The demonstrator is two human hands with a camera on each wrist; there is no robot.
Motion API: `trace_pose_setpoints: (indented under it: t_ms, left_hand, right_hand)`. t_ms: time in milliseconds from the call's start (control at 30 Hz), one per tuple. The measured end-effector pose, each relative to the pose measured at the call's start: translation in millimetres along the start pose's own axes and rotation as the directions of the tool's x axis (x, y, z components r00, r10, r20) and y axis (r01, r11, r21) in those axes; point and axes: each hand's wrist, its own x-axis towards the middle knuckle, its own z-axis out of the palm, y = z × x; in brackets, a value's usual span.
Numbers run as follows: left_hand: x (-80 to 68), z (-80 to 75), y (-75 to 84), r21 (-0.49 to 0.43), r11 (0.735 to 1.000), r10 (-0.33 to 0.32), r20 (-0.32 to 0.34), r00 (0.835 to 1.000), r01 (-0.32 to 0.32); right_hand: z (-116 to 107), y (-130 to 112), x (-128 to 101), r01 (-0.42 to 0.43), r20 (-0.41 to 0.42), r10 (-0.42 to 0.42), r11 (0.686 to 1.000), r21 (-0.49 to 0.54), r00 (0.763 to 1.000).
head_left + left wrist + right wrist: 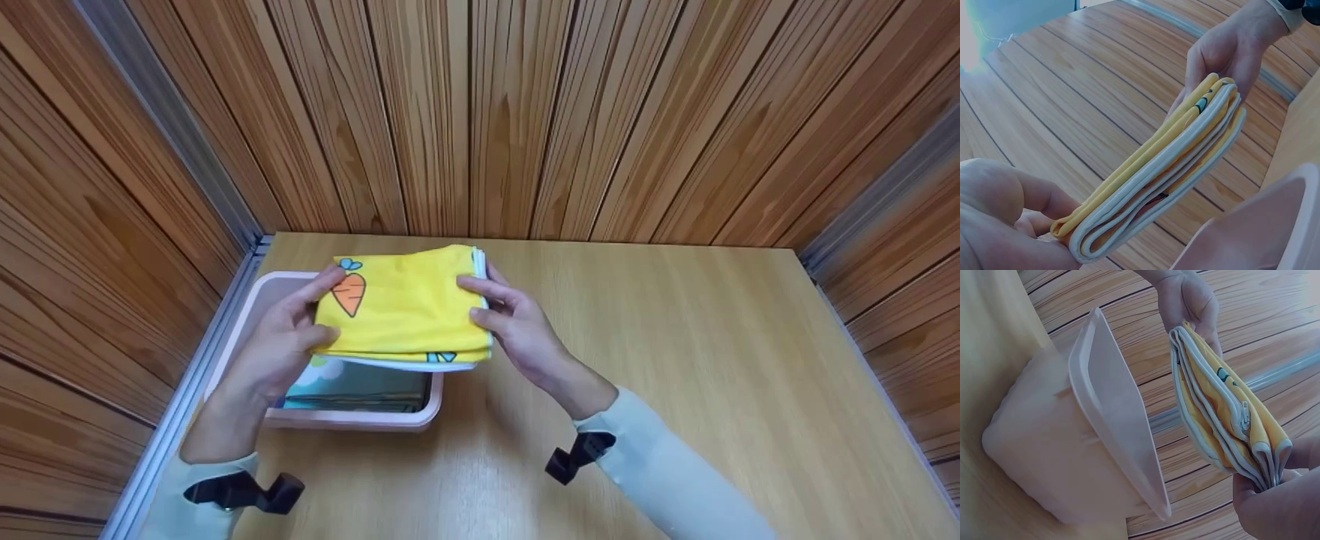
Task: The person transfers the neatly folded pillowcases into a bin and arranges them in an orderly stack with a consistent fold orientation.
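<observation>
A folded yellow cloth [405, 307] with a carrot print and white edging hangs in the air over a pink bin [352, 420]. My left hand [289, 330] pinches its left edge, thumb on top. My right hand [506, 319] pinches the right edge. The left wrist view shows the cloth's layered edge [1157, 180] with the right hand [1230, 50] at the far end. In the right wrist view the cloth [1224, 410] hangs beside the bin's rim [1112, 416], the left hand [1188, 298] at its far end.
The pink bin stands at the table's left side against the wooden wall and holds a teal printed fabric [360, 390]. The light wooden table [675, 360] stretches out to the right. Wood-panel walls [480, 112] close in on three sides.
</observation>
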Motion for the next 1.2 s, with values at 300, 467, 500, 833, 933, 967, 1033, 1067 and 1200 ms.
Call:
trace_pose_setpoints:
  t_ms: [300,467,500,833,933,967,1033,1067,1200]
  left_hand:
    - [-9.3,-23.9,4.9,0.01,0.999,-0.03,-0.006,1.0,0.03]
    - [-15.1,-38.4,8.0,0.049,0.997,-0.055,0.01,0.998,0.055]
    - [-16.0,-41.3,8.7,0.059,0.997,-0.056,0.011,0.998,0.055]
    - [-21.2,-69.3,5.1,0.029,1.0,-0.01,0.066,0.998,0.008]
    - [-21.0,-77.9,2.2,0.027,0.999,0.026,0.077,0.997,-0.028]
    - [-21.1,-80.5,1.1,0.016,0.999,0.035,0.084,0.996,-0.036]
    - [-21.4,-85.0,-0.9,-0.016,0.999,0.041,0.092,0.995,-0.039]
    - [-21.9,-86.5,-1.9,-0.022,0.999,0.042,0.099,0.994,-0.04]
    - [-22.7,-91.1,-5.5,-0.055,0.998,0.023,0.113,0.993,-0.017]
  right_hand:
    - [20.4,-2.2,8.3,-0.021,0.023,0.021,1.0,-0.021,1.0]
    - [31.2,-2.6,13.3,-0.033,0.033,0.034,0.999,-0.029,0.999]
    - [32.8,-2.2,14.2,-0.032,0.038,0.033,0.999,-0.03,0.999]
    - [50.5,4.4,22.2,-0.049,0.038,0.05,0.998,-0.039,0.998]
    - [55.5,7.0,24.5,-0.044,0.033,0.046,0.998,-0.052,0.998]
    - [57.0,7.8,25.1,-0.044,0.031,0.046,0.997,-0.058,0.998]
    - [60.0,9.2,26.0,-0.049,0.027,0.051,0.996,-0.075,0.998]
    - [61.2,9.9,26.1,-0.055,0.022,0.057,0.995,-0.086,0.998]
    - [64.9,12.8,26.3,-0.079,0.012,0.081,0.991,-0.107,0.997]
